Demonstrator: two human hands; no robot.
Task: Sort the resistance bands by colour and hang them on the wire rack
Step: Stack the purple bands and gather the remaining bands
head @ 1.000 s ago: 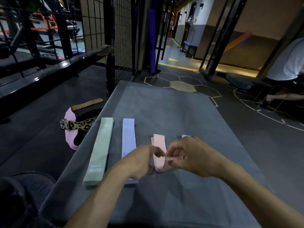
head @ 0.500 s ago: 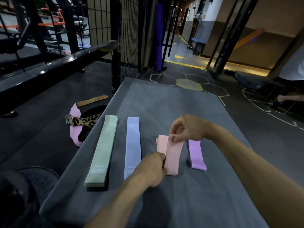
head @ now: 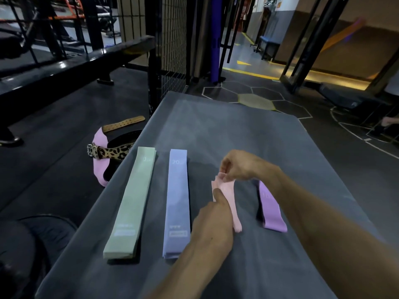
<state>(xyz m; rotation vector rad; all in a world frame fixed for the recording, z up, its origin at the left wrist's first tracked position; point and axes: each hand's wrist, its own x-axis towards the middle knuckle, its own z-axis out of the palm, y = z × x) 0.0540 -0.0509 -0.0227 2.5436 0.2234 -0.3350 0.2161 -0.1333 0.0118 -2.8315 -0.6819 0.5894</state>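
Four groups of resistance bands lie side by side on a grey padded table (head: 216, 126). A green stack (head: 131, 201) is leftmost, then a blue-lilac stack (head: 177, 201). Pink bands (head: 231, 197) lie in the middle. My right hand (head: 239, 165) pinches the far end of a pink band and lifts it slightly. My left hand (head: 212, 221) presses on the near part of the pink bands, thumb on top. A short purple band (head: 272, 210) lies to the right, partly hidden by my right forearm. The wire rack (head: 172, 39) stands beyond the table's far left corner.
A leopard-print belt (head: 110, 151), a pink belt (head: 98, 160) and a tan strap (head: 123, 124) lie on the dark floor left of the table. A black bench and rails run along the left. A purple post (head: 216, 39) stands behind the rack.
My right hand has slid from the near end of the pink bands to their far end, pinching one. My left hand stayed on the near part. The purple band came into sight.
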